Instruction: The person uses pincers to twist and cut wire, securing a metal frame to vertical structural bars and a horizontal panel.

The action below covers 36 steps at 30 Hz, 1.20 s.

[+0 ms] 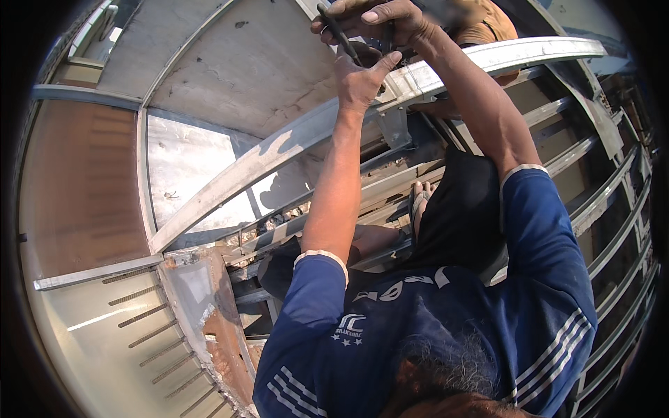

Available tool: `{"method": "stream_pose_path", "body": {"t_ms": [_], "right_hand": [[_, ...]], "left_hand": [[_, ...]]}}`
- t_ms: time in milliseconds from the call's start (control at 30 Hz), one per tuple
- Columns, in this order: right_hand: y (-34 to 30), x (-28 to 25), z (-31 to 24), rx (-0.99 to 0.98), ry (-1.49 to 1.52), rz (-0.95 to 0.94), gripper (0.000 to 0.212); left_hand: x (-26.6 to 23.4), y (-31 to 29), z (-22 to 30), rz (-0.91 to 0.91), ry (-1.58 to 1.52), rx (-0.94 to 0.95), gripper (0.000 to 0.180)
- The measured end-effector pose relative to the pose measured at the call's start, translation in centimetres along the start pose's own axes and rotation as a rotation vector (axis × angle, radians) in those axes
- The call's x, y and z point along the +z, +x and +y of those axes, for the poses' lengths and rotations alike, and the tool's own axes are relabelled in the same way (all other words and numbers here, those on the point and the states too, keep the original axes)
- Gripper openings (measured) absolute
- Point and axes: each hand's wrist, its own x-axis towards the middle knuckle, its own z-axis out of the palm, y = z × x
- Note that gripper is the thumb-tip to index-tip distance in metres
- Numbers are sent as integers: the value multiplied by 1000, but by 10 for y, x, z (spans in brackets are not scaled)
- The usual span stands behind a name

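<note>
Both arms reach up and away to the top middle of the view. My left hand (360, 82) is closed around the lower end of a dark rod-like tool (337, 33), its thumb pointing right. Just above it, my right hand (387, 17) is bent over with curled fingers, close against the upper part of the tool. What sits between its fingers is hidden, and the tool's kind does not show. Below the hands runs a long curved metal beam (279, 146), with thin wire (417, 75) near its bracket (396, 125).
Another person in orange-brown clothing (488, 24) is beyond the beam at the top. Metal slats (571, 157) form an open frame on the right. Grey sheet panels (244, 70) lie left, beside a brown panel (83, 188) and a slotted cream panel (118, 327). My sandalled foot (419, 202) rests among rails.
</note>
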Motion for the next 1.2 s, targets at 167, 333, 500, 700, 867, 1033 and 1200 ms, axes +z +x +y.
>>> {"method": "stream_pose_path", "body": {"t_ms": [167,333,500,700,867,1033,1200], "right_hand": [[14,-26,15,-61,53,-96,56],[27,-11,25,-74,-603,589,67],[20,25,10,-15,-818,398,60],[17,7,3,-68,-137,-219,48],[26,-20,-6,-102,-124,108,38],[47,65,-20,-235,-643,163,52],[22,43,-24,-95,-974,523,41]], "left_hand": [[-7,12,-12,-219,-556,-242,18],[35,28,-32,443,-259,-267,28],[46,17,-27,445,232,90,48],[-19,16,-16,-212,-655,-101,45],[9,21,-4,67,-491,4,39],[-20,24,55,203,-679,106,45],[-134,36,109,241,-691,175,53]]}}
